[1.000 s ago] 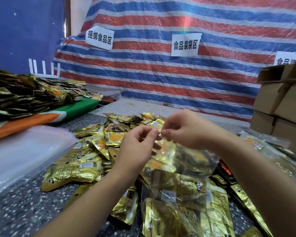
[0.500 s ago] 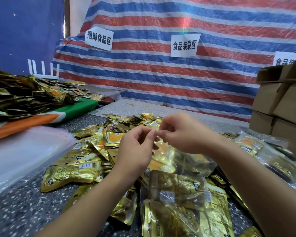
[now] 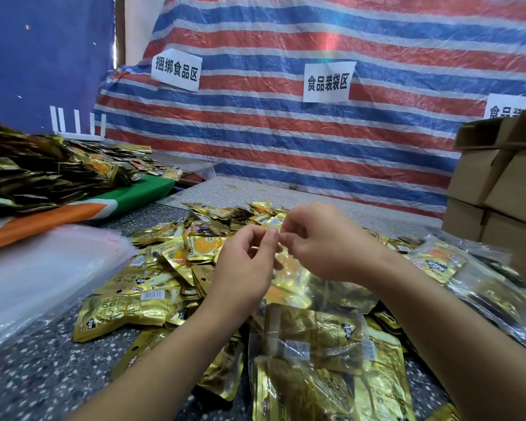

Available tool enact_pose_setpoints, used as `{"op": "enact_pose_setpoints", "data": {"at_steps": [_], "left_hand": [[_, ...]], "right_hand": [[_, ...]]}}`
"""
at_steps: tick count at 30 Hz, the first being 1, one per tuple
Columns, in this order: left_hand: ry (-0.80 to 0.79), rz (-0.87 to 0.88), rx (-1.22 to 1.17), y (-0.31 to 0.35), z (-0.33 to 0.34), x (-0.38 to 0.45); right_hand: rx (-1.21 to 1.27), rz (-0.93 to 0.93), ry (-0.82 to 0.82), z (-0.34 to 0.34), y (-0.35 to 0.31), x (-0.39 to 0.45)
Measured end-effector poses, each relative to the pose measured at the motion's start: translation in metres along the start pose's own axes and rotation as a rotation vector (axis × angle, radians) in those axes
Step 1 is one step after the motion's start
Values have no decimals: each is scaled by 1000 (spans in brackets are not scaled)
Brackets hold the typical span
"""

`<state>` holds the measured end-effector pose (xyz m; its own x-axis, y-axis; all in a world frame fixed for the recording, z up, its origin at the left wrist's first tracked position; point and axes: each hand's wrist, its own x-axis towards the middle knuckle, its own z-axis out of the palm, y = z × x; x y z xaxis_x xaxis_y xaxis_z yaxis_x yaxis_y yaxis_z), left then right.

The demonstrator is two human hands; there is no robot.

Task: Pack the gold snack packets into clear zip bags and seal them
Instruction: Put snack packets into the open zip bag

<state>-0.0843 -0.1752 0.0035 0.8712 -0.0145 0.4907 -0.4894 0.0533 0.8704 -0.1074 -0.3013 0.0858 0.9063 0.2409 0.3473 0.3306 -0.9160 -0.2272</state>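
- Left hand [image 3: 243,265] and right hand [image 3: 319,244]: each grip narrow, pinching the top edge of a clear zip bag [image 3: 313,287] holding gold packets.
- Held above loose gold snack packets [image 3: 152,287] heaped mid-worktop [image 3: 28,381].
- Cardboard boxes [image 3: 504,183] at the right edge.

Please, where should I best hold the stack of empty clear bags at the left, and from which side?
Probably pinch the near-right edge of the stack of empty clear bags, coming from the right: it lies flat, and that edge faces bare table, not the loose gold packets.

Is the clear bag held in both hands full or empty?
Filled: gold packets show through the clear bag hanging below both hands.
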Motion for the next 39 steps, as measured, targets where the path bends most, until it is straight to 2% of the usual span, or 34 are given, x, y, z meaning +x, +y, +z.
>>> {"op": "enact_pose_setpoints", "data": {"at_steps": [3,9,18,39], "left_hand": [[-39,31,-4,2,-1,0],[55,135,59,0,-2,-2],[153,208,73,1,-3,-3],[149,202,78,3,-8,-3]], "right_hand": [[-14,1,-1,0,0,0],[41,-22,-2,-2,3,-5],[-24,-42,28,-5,23,-16],[-71,4,52,-20,74,-51]]}}
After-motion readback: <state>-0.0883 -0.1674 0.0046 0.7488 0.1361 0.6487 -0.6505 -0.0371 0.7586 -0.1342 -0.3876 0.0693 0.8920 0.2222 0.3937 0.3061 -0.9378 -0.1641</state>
